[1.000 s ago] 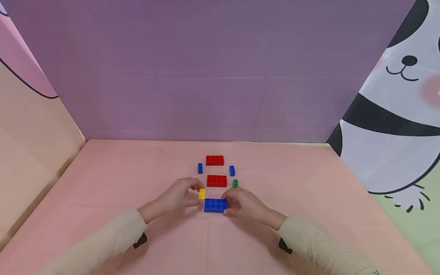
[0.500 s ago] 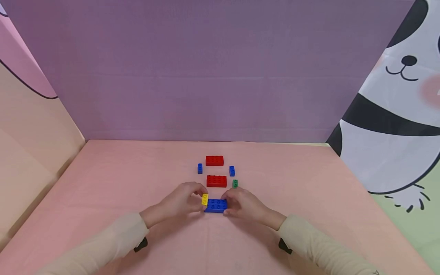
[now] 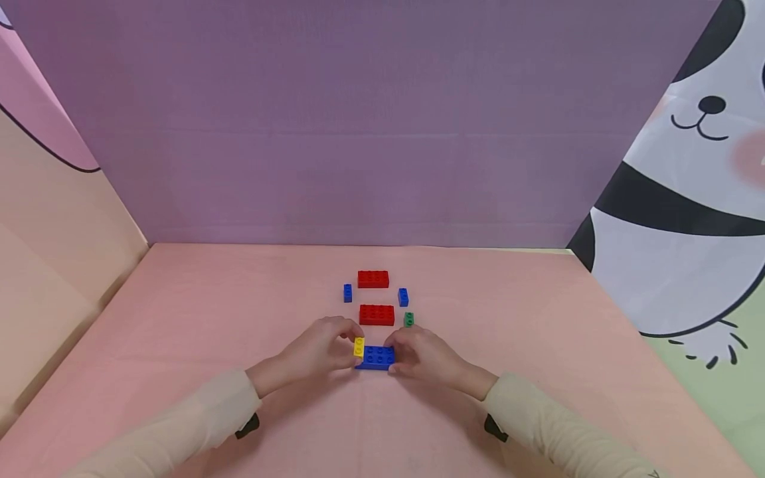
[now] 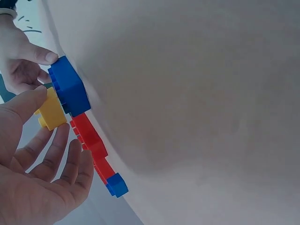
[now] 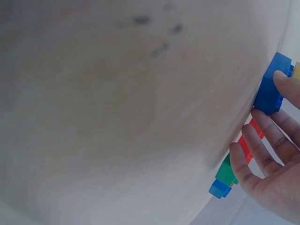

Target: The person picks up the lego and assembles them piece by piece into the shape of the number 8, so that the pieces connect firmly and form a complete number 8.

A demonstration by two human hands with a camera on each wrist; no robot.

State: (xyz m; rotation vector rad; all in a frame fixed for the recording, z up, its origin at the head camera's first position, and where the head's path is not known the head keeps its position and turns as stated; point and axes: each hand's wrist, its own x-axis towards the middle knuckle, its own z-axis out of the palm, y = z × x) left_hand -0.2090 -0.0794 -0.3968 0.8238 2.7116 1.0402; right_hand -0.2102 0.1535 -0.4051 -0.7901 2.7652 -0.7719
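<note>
My left hand point(image 3: 327, 346) pinches a small yellow two-stud building brick point(image 3: 359, 347) between thumb and fingers. The yellow brick sits over the left end of a large blue eight-stud brick point(image 3: 379, 358). In the left wrist view the yellow brick point(image 4: 52, 108) appears right at the studs of the blue brick point(image 4: 71, 86). At the opposite end, my right hand point(image 3: 425, 358) grips the blue brick, which lies on the pink tabletop. The right wrist view shows thumb and fingers against that blue brick point(image 5: 273, 84).
Beyond the hands lie two red bricks point(image 3: 376, 315) in a column. A small blue brick point(image 3: 348, 293) lies left of them, another small blue brick point(image 3: 403, 297) right. A small green brick point(image 3: 409, 319) lies just past the right hand. A purple wall point(image 3: 358, 133) backs the pink table point(image 3: 239, 285).
My left hand has carried the yellow brick right and toward me, from beside the blue brick to over its left end. My right hand has kept its grip in place.
</note>
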